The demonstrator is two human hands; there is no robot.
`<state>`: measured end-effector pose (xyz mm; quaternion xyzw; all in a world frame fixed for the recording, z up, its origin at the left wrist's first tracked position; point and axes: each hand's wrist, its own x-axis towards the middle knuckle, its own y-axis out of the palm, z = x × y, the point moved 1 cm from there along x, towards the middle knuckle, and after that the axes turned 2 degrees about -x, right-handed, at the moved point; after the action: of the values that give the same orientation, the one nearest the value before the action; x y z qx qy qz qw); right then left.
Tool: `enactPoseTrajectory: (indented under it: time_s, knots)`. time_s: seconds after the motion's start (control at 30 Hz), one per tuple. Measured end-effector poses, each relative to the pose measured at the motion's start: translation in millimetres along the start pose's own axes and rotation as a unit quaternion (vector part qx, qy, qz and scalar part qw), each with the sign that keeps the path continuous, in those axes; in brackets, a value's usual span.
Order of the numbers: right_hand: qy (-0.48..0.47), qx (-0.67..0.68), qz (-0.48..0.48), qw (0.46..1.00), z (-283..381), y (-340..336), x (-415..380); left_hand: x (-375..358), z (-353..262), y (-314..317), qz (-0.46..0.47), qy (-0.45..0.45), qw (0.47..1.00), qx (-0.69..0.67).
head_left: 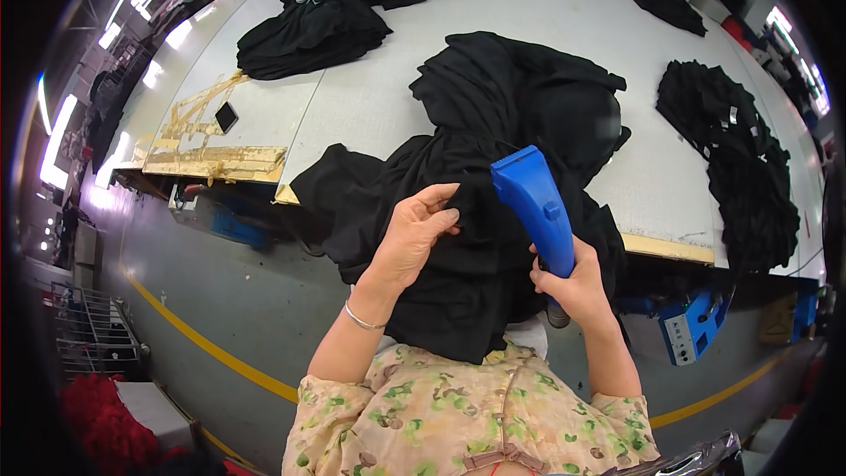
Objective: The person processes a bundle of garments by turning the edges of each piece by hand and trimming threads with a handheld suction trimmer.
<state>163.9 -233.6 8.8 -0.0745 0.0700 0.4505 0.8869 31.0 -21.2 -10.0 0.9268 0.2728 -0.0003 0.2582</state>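
Observation:
A black garment (414,273) hangs over the table's front edge down to my lap, joined to a larger heap of black cloth (493,79) on the tabletop. My left hand (419,227) is over the garment, thumb and fingers closed in a pinch at a fold of its cloth. In my right hand (573,282) is a blue electric clipper (536,203), gripped round its lower handle. Its toothed head points up and away from me, just above the cloth. A bracelet (363,317) circles my left wrist.
Stacked black garments (308,31) lie at the back left of the table (370,88); more black garments (731,159) lie at the right. A dark flat object (226,117) sits near worn yellow tape. Below the edge is a blue box (692,328).

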Motion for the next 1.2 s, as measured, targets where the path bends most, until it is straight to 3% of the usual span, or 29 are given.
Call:
enactPoseTrajectory:
  time_s: [0.2, 0.3, 0.43, 0.6, 0.7, 0.87, 0.97, 1.07, 1.17, 1.2]
  knots:
    - [0.009, -0.046, 0.005, 0.999, -3.6, -1.2, -4.4, -2.6, -5.5, -0.1, -0.024, 0.016, 0.998, 0.057]
    - [-0.049, -0.162, 0.049, 0.984, -10.2, -1.9, -2.7, -1.6, 0.2, -1.3, -0.026, 0.025, 0.997, 0.061]
    - [0.007, -0.022, -0.001, 1.000, -1.3, -4.0, -9.1, -4.0, 1.1, -2.4, -0.034, 0.018, 0.997, 0.068]
    - [-0.012, -0.098, 0.055, 0.994, -6.4, -3.7, -5.1, -1.0, 5.5, 0.7, -0.047, 0.036, 0.997, 0.058]
    - [0.015, 0.020, 0.019, 1.000, -1.4, -3.1, -8.6, -3.2, 6.7, -1.4, -0.045, 0.042, 0.997, 0.048]
    - [-0.034, -0.152, 0.072, 0.985, -2.5, -3.2, -2.4, -0.2, 6.6, 1.2, -0.039, 0.039, 0.998, 0.025]
    - [0.029, 0.020, 0.037, 0.999, 1.4, 0.8, -6.4, -2.6, 5.4, -1.1, -0.042, 0.041, 0.998, 0.020]
    - [0.031, -0.023, 0.062, 0.997, 5.3, 2.8, -3.9, -0.9, 10.2, -10.1, -0.023, 0.045, 0.998, 0.037]
    - [0.036, -0.039, 0.072, 0.996, -0.6, 0.6, -3.1, -4.5, -9.8, -21.4, -0.107, 0.060, 0.989, 0.087]
    - [0.038, -0.011, 0.055, 0.998, -3.1, -1.6, -5.0, -5.2, -25.4, -41.9, -0.160, 0.150, 0.974, 0.054]
